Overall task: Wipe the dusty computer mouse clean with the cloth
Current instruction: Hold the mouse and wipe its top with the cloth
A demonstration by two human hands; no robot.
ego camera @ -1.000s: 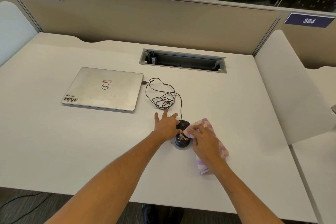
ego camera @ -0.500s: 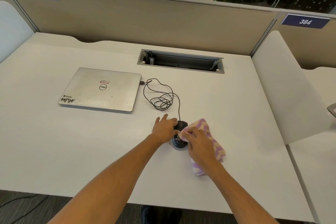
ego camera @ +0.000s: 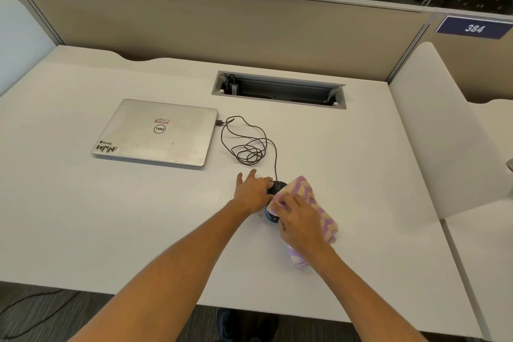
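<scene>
A black wired computer mouse (ego camera: 275,188) lies on the white desk (ego camera: 83,216), mostly hidden between my hands. My left hand (ego camera: 253,191) grips its left side, fingers spread onto the desk. My right hand (ego camera: 298,219) holds a pink and cream checked cloth (ego camera: 311,197) and presses it onto the right and near part of the mouse. The cloth trails under my right wrist toward the desk's front edge. The mouse's black cable (ego camera: 249,144) runs in loose loops to the laptop.
A closed silver laptop (ego camera: 155,133) lies to the left behind the mouse. An open cable tray (ego camera: 277,89) is set into the desk at the back. Beige partitions (ego camera: 222,25) and a white side divider (ego camera: 444,130) bound the desk.
My right hand with the cloth has slid slightly toward me over the mouse, covering more of its near end. My left hand stays on the mouse's side.
</scene>
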